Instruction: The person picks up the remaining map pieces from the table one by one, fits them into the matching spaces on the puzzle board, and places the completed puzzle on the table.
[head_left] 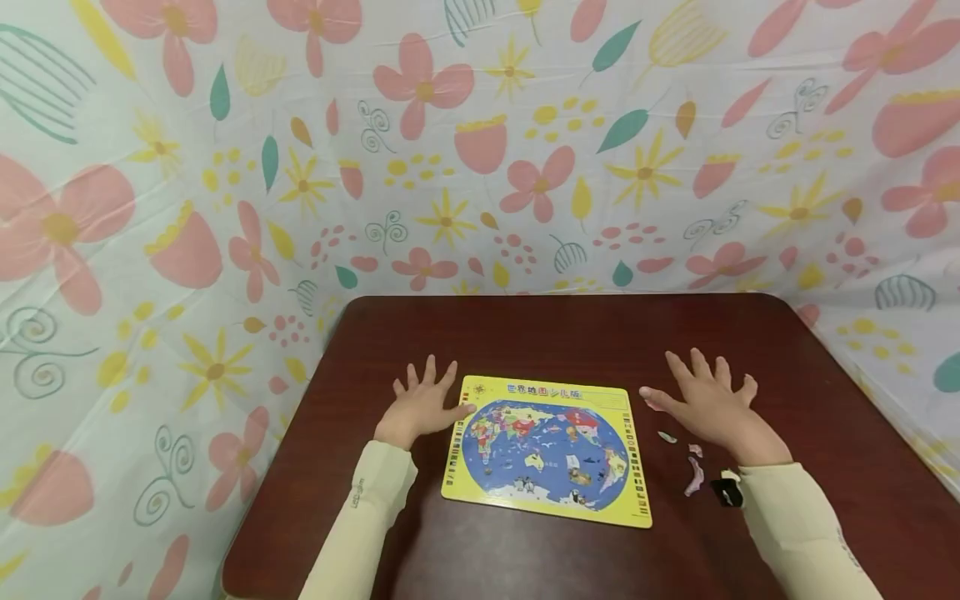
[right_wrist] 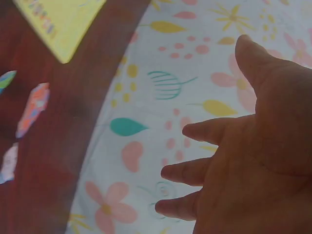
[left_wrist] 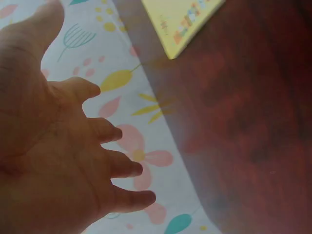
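A yellow-bordered world map board (head_left: 543, 450) with Chinese lettering along its top lies on the table. My left hand (head_left: 423, 410) hovers at the board's left edge, fingers spread, its thumb overlapping the border in the head view. To the right of the board my right hand (head_left: 712, 404) is held with fingers spread and holds nothing. Below it lie a slim greenish piece (head_left: 667, 437), a small pinkish piece (head_left: 696, 451) and a longer curved pinkish piece (head_left: 694, 477). Both palms show empty in the wrist views, the left hand (left_wrist: 63, 141) and the right hand (right_wrist: 258, 141).
The dark red-brown table (head_left: 525, 333) has rounded far corners. Beside the right sleeve lies a small black piece (head_left: 727, 490) with a pale part, partly covered by the cuff. A flower-printed white cloth (head_left: 480, 208) hangs behind the table and along its sides.
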Demonstrator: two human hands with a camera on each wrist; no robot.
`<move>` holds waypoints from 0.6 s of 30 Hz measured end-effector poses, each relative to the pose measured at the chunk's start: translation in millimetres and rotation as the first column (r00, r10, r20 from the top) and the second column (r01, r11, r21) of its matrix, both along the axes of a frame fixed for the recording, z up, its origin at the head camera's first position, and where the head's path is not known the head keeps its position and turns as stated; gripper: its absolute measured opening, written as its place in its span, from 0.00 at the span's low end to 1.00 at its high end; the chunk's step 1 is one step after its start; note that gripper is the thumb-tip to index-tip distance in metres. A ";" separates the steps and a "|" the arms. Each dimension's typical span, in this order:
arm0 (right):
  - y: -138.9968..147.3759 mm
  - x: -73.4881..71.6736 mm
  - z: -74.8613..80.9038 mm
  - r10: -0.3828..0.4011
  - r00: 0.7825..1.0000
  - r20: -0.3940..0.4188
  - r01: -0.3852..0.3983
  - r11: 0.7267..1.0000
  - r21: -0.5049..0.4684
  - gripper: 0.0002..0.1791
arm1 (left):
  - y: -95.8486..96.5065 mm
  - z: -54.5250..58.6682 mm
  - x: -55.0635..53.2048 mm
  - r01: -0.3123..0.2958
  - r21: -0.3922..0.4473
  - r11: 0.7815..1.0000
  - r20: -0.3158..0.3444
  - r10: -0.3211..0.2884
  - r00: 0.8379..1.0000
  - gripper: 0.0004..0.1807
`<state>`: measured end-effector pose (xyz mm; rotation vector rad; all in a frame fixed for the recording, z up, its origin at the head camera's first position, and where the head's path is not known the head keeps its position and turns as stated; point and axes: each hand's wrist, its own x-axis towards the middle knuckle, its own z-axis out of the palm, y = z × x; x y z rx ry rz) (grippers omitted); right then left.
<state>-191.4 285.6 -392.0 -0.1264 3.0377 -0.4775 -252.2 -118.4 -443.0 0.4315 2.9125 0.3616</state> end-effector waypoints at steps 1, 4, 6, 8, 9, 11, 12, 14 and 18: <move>2.3 0.0 -4.6 -0.007 1.000 -0.001 0.007 1.000 0.002 0.52 | -0.9 -3.6 1.4 0.004 -0.001 1.000 0.017 -0.004 1.000 0.50; 11.9 -1.2 -20.1 -0.027 1.000 -0.012 0.028 0.999 0.019 0.52 | -3.9 -13.1 6.3 0.024 0.009 1.000 0.053 -0.025 0.998 0.52; 19.6 -2.0 -30.1 -0.035 0.999 -0.017 0.036 0.999 0.034 0.51 | -6.3 -18.6 9.8 0.036 0.018 0.999 0.077 -0.038 0.996 0.53; 26.8 -2.2 -38.8 -0.036 0.999 -0.009 0.036 0.998 0.044 0.51 | -8.9 -23.4 13.2 0.047 0.019 0.999 0.095 -0.049 0.994 0.53; 29.5 -2.3 -42.6 -0.036 0.999 -0.001 0.036 0.998 0.045 0.51 | -10.6 -26.0 14.8 0.051 0.019 0.999 0.105 -0.052 0.993 0.54; 33.6 -2.0 -49.0 -0.031 0.999 0.015 0.031 0.999 0.044 0.50 | -13.9 -30.3 18.3 0.054 0.011 0.998 0.123 -0.055 0.991 0.54; 35.0 -2.0 -51.9 -0.032 0.999 0.022 0.031 0.999 0.042 0.49 | -15.6 -31.9 19.8 0.054 0.012 0.998 0.127 -0.055 0.990 0.54; 36.9 -2.5 -57.3 -0.035 0.999 0.027 0.034 0.999 0.038 0.49 | -18.6 -34.2 22.5 0.049 0.018 0.999 0.133 -0.051 0.990 0.54; 40.4 -5.5 -68.9 -0.044 0.999 0.017 0.044 0.998 0.045 0.45 | -21.1 -34.9 26.3 0.044 0.055 0.998 0.144 -0.052 0.988 0.56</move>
